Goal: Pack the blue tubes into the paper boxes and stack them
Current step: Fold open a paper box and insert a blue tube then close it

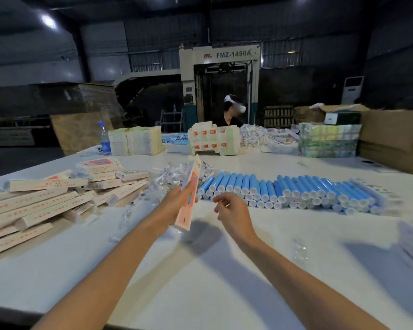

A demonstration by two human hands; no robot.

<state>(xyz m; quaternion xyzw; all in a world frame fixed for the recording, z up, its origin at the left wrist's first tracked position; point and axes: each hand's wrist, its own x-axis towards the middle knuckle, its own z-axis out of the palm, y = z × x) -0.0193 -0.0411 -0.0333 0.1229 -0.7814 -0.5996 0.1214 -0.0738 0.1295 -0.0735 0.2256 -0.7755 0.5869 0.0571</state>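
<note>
1. Two grips hover over the white table (200,270). Your left grip (174,206) is clamped on one paper box (189,194), with the fingers wrapped round its lower half. The box stands on edge and tilted, its far end pointing up and away from you, its near end just above the table.
2. Your right grip (231,210) hangs just to the right of that box, not touching it. Its fingers are loosely curled and hold nothing.
3. The blue tubes (284,189) lie on the table in a long stacked row, beyond your right grip and running off to its right. Their white caps face you. The nearest caps are close to your right fingertips but apart from them.
4. A loose pile of long boxes (45,198) lies to the left of your left grip, well apart from the tubes.
5. A heap of small clear-wrapped pieces (172,177) lies just beyond the held box, between the pile and the tubes.
6. Along the table's far side stand stacks of flat cartons (136,140), with a water bottle (104,139) beside them. Another person (231,113) is behind them.
</note>
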